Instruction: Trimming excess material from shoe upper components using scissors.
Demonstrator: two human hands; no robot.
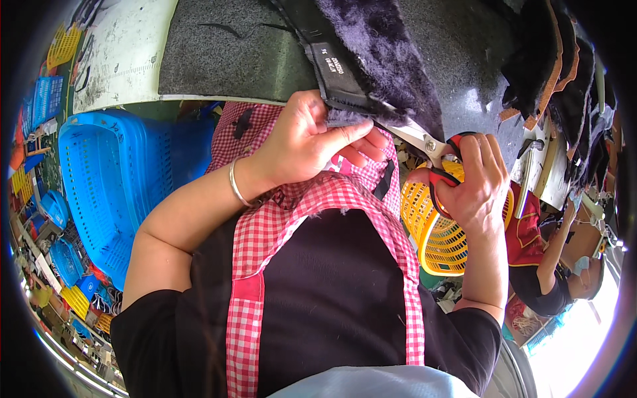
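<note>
At the table's near edge lies a piece of black leather-like material (342, 74) lined with dark purple-grey fur (391, 50). My left hand (308, 136) is closed on its near end, thumb and fingers pinching the edge. My right hand (476, 176) grips scissors (430, 142) with red and black handles, its thumb and fingers in the loops. The blades point left, against the near end of the fur-lined piece, close to my left fingertips. The blade tips are partly hidden by the material.
The worktable (229, 63) has a dark grey surface. Blue plastic baskets (99, 192) stand at left, and a yellow basket (413, 205) sits below my right hand. Dark cut pieces (531, 60) hang at the right. Another person (554, 285) works at far right.
</note>
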